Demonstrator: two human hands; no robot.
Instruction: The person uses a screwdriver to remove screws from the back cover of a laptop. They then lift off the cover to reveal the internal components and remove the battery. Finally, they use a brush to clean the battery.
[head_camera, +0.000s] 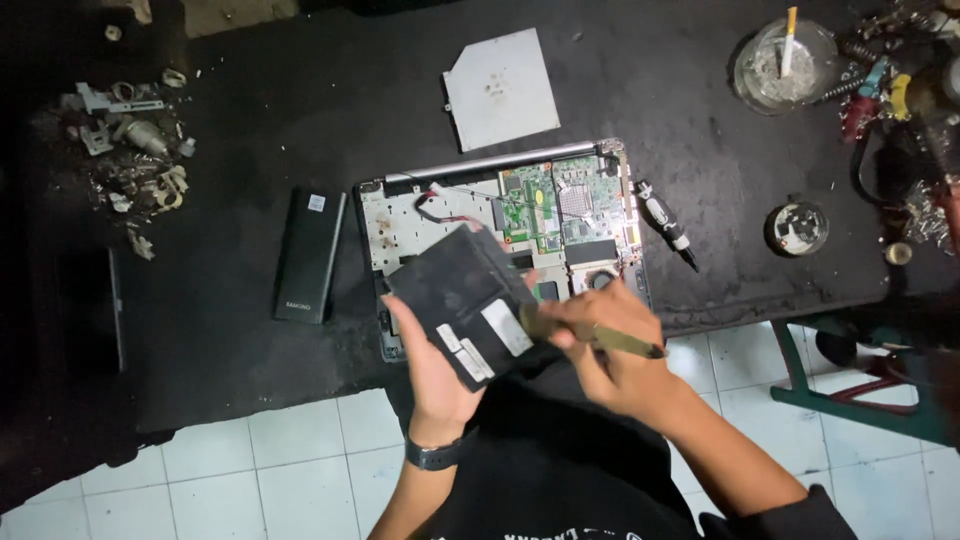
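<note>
A wide black table (250, 300) fills most of the view, standing on a floor of white tiles (290, 450). In the middle of the table lies an opened laptop base (400, 215) with its cover off, the green circuit board (560, 200) and a small round fan (600, 278) exposed. Above it sits a flat pale grey drive (500, 88), set apart from the laptop. To the left of the laptop, just beside it, lies a long black battery pack (310, 255). Held up over the near edge of the laptop is a dark, dusty, square part (460, 295) with white stickers on it; the left hand (435, 375), a dark watch (437, 455) on its wrist, cups it from below with fingers wrapped around its lower edge. The right hand (610, 345) is closed around an olive brush (600, 338), which lies across the part's right corner, its tip blurred. A heap of small metal scraps and brackets (135, 150) lies at the far left. At the top right stands a glass ashtray (785, 65) with a cigarette (789, 40) resting across it, a smaller round tin (798, 228) below it, and a black screwdriver (665, 225) just right of the laptop
</note>
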